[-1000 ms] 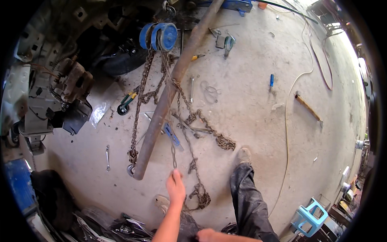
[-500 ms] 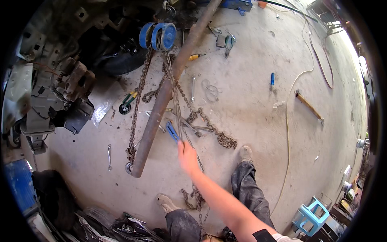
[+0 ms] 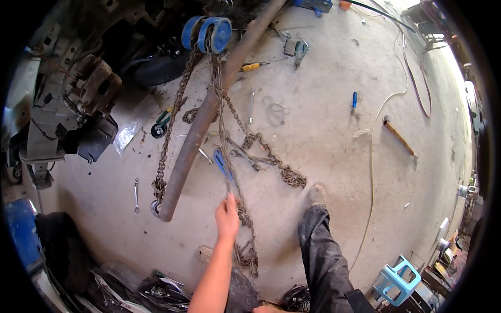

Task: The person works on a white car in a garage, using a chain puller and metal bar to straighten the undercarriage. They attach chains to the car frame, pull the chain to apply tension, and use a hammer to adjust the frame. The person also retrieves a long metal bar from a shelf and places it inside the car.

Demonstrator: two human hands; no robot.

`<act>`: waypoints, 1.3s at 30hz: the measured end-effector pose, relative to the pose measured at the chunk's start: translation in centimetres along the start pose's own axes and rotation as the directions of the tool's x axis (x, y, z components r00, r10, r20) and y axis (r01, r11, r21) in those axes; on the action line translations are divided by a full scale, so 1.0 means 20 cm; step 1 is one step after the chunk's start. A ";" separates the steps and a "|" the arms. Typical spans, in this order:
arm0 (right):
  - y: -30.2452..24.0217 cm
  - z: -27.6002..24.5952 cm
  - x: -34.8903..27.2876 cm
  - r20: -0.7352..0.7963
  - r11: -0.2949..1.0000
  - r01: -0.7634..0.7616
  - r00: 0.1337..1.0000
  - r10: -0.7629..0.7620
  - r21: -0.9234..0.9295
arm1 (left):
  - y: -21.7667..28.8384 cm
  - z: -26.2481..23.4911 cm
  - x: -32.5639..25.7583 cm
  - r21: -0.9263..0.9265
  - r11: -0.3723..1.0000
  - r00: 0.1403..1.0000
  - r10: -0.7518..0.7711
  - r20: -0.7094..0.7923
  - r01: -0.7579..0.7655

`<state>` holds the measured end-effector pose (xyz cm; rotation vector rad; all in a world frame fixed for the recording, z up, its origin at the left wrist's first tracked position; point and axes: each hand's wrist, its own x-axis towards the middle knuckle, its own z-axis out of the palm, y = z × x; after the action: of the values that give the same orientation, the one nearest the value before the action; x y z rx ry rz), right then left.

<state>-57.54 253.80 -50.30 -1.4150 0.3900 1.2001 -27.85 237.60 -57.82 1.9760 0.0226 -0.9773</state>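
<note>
A chain hoist with blue wheels [image 3: 215, 34] hangs at the upper left, beside a long rusty pipe [image 3: 195, 138] that slants across the view. Its loose hand chain [image 3: 222, 125] drops towards me. My left hand [image 3: 228, 216] is closed round this chain, in front of my legs, slightly blurred. Only a sliver of my right hand [image 3: 267, 309] shows at the bottom edge, and its fingers are hidden. A heavier chain runs to a hook [image 3: 155, 207] by the pipe's lower end. A blue-handled tool [image 3: 221, 160] lies behind the hand chain.
Vehicle parts [image 3: 94, 86] fill the left side. Wrenches [image 3: 251, 106], a blue screwdriver [image 3: 355, 100], a hammer [image 3: 399, 138] and a piled chain [image 3: 293, 177] lie on the concrete floor. A light-blue stool [image 3: 397, 281] stands at the lower right. A hose [image 3: 372, 172] crosses the floor.
My right hand has left the chain and dropped to the bottom edge. My left hand has come up and taken hold of the chain. The view has shifted slightly.
</note>
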 end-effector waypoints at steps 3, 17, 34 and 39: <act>0.43 -0.10 0.37 0.127 0.943 0.121 0.988 -0.085 -0.310 | -0.11 -0.11 -0.36 -0.034 0.997 0.995 -0.069 -0.077 0.067; -0.71 -1.79 0.46 -0.938 0.825 0.494 0.328 0.114 0.274 | -1.22 -0.11 -1.79 0.621 0.769 0.748 -0.498 0.438 0.149; -0.09 0.01 0.13 -0.300 0.978 0.116 0.952 -0.059 0.175 | 0.06 -0.10 -0.01 0.032 0.995 0.991 0.095 -0.097 -0.093; 0.22 -0.39 0.52 -0.142 0.996 0.045 0.988 -0.055 -0.072 | -0.23 -0.29 -0.65 0.399 0.915 0.997 0.069 -0.028 -0.052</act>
<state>-53.46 249.91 -62.77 -1.5672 0.4147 1.0830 -34.97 249.00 -51.14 2.3536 -0.2311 -0.9551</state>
